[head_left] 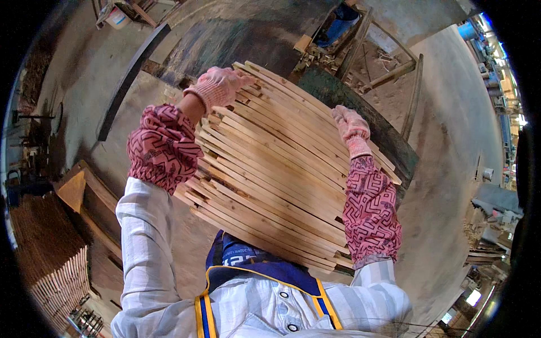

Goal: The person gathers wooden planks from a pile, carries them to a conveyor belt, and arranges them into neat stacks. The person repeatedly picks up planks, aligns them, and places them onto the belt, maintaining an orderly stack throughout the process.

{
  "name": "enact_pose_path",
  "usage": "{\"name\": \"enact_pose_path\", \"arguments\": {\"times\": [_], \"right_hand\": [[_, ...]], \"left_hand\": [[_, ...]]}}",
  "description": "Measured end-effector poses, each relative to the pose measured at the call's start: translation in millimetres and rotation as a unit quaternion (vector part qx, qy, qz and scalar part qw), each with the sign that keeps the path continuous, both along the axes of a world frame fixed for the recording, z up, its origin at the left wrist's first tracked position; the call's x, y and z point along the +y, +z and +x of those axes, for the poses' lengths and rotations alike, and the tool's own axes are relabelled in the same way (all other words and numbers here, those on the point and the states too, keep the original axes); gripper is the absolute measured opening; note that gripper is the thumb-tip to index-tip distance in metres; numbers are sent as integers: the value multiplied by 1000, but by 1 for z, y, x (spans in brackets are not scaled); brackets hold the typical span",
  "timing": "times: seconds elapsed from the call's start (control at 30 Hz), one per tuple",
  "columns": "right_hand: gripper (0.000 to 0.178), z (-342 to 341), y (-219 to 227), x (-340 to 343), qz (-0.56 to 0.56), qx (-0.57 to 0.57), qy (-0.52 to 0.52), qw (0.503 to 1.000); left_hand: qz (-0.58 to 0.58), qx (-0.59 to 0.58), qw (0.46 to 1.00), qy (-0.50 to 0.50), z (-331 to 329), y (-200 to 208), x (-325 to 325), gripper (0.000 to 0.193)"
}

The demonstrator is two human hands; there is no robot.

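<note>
A broad layer of pale wooden strips [270, 152] lies side by side in front of me, with uneven ends. My left hand [217, 87], in a pinkish knit glove, is closed at the far left ends of the strips, its fingertips on the farthest ones. Toward the far right side, my right hand [350, 125], gloved alike, has its fingers bent over the outer strips. The undersides of both hands are hidden. Patterned pink sleeve covers [163, 146] wrap my forearms, and a dark blue apron [242, 253] touches the near strips.
Beyond the strips is a dark work surface [389, 135]. A wooden frame [394, 73] and a blue container [341, 25] stand at the far right, amid wood scraps. A dark bar [132, 79] is at the left. Stacked wood [62, 276] lies at lower left.
</note>
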State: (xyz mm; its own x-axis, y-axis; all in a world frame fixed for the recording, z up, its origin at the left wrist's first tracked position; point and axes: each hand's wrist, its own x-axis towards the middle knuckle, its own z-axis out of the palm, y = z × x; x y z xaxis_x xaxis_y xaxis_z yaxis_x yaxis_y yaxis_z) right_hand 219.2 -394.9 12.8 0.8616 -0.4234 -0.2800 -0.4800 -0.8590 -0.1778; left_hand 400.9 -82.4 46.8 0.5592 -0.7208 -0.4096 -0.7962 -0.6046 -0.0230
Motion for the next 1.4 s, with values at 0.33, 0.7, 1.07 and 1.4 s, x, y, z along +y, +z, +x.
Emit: {"name": "enact_pose_path", "arguments": {"times": [0.33,0.7,1.07,1.4], "right_hand": [[51,0,2,3,-40,19,35,998],[49,5,10,4,-24,66,57,996],[46,2,4,-2,-35,51,54,997],[44,3,15,7,-40,79,51,995]], "left_hand": [[-34,36,997,-53,23,-19,3,69],[-63,69,996,-5,16,-8,8,66],[-55,38,997,-23,8,-5,-2,64],[-83,68,994,5,12,-15,12,67]]}}
